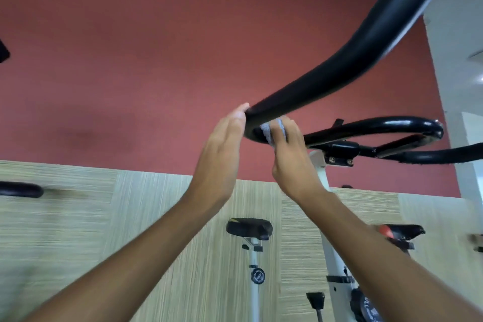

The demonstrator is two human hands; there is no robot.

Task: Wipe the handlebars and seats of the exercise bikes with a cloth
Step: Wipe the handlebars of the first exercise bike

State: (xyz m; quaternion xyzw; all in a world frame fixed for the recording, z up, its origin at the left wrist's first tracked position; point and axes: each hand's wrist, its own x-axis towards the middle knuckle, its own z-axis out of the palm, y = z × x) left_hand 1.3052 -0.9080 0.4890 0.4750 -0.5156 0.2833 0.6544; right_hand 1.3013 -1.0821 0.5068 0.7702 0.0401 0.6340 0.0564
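at frame centre the right hand [290, 154] is pinching the grey cloth [271, 131] against the black handlebar [339, 65] tip, while the left hand [224, 144], fingers straight, is touching that tip. the black seat [249, 227] at lower centre is probably still waiting.

Your grey cloth [272, 133] is bunched against the end of a black padded handlebar [366, 42] curving up to the right; a black seat [249, 227] stands below.

Two hands are counted: the left hand [222, 144] and the right hand [290, 157]. One cloth [271, 133] is seen. Two seats are shown: a black seat [249, 227] and a red-black seat [400, 231]. One near handlebar [366, 42] is counted.
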